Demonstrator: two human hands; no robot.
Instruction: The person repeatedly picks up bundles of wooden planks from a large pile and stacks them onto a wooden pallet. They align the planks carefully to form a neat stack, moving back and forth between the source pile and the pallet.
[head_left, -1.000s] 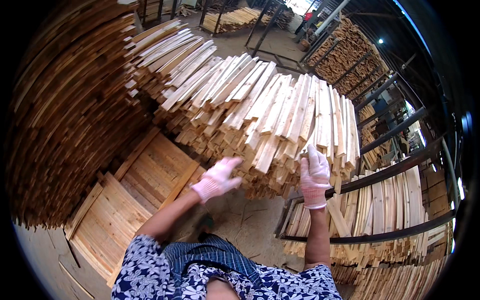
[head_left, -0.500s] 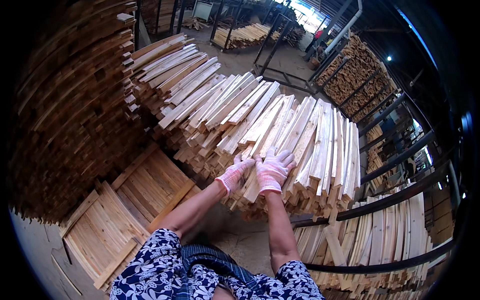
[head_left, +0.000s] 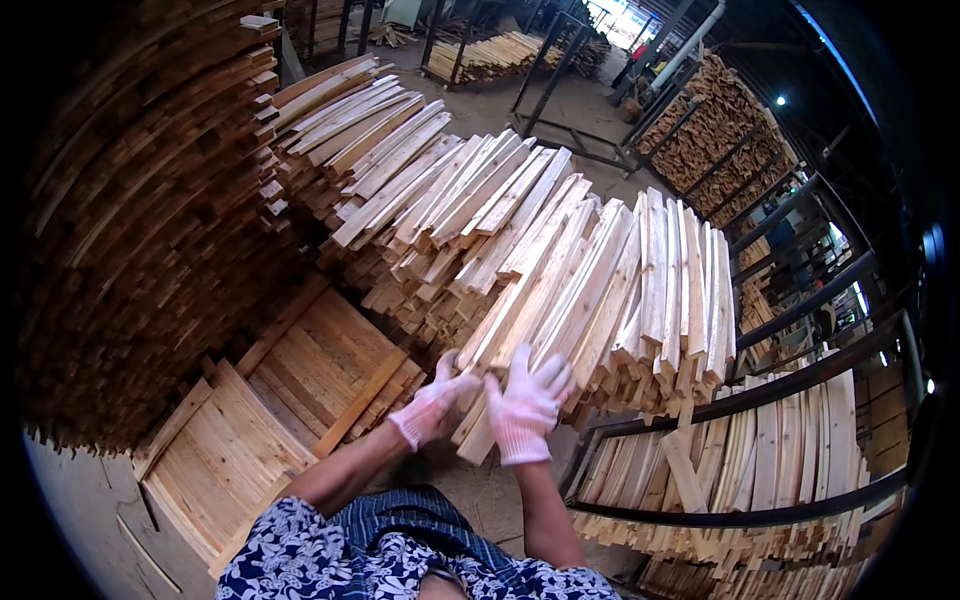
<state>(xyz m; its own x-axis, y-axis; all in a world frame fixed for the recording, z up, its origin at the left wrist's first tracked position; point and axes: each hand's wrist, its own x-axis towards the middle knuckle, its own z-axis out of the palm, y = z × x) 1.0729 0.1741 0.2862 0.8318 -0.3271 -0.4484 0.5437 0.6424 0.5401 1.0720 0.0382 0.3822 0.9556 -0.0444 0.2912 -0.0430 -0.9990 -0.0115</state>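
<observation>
We face a big heap of pale wooden slats (head_left: 560, 270) that fills the middle of the frame, fanned out in loose layers from the upper left down to the lower right; there are far too many to count. To the left rises a taller, darker stack of boards (head_left: 130, 220), its cut ends crowding the whole left edge. Below that, at lower left, lie two flat slatted wooden panels (head_left: 270, 410) side by side on the ground. On the right, a black metal rack (head_left: 800, 380) of curved bars holds more slats standing on end, and further racks of wood sit at the upper right and top centre.

From the near end of the heap we pull a small bundle of slats (head_left: 530, 340), long, narrow and light yellow with rough sawn ends; it seems to be about three or four pieces, though we cannot tell exactly. It runs from just below the middle of the frame up and to the right, lying on the heap.

Our two hands wear white knit gloves. The left hand (head_left: 432, 405) is closed on the bundle's lower end from the left. The right hand (head_left: 525, 405) lies just beside it, fingers spread flat against the bundle's right side, pressing it.
</observation>
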